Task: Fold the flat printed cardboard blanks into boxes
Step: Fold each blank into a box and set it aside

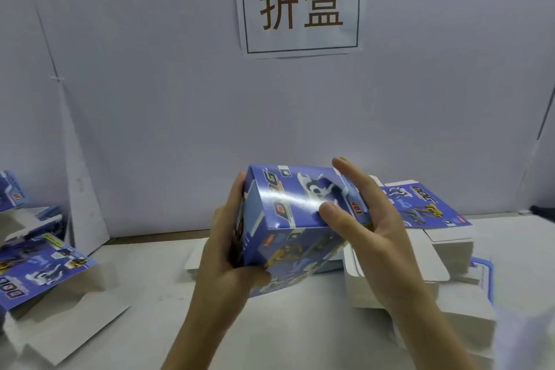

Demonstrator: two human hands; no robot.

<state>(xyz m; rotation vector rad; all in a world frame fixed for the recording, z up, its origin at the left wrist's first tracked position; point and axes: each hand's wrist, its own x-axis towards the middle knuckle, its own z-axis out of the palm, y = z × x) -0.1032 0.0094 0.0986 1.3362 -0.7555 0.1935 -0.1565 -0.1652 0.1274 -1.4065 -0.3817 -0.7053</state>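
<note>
A blue printed cardboard box [288, 213], folded into shape, hangs tilted above the table at the centre of the head view. My left hand [228, 249] grips its left end, thumb under the lower front edge and fingers behind. On the box's right end lies my right hand [369, 219], fingers straight, the thumb pressing the top face near a flap marked TOP. A stack of flat blanks [420, 210] rests at the right, printed side up on top.
White undersides of flat blanks [450, 252] pile up at right and under the box. Folded blue boxes and loose blanks [39, 273] crowd the left edge. A grey partition wall with a paper sign [300, 3] stands close behind the white table [150, 267].
</note>
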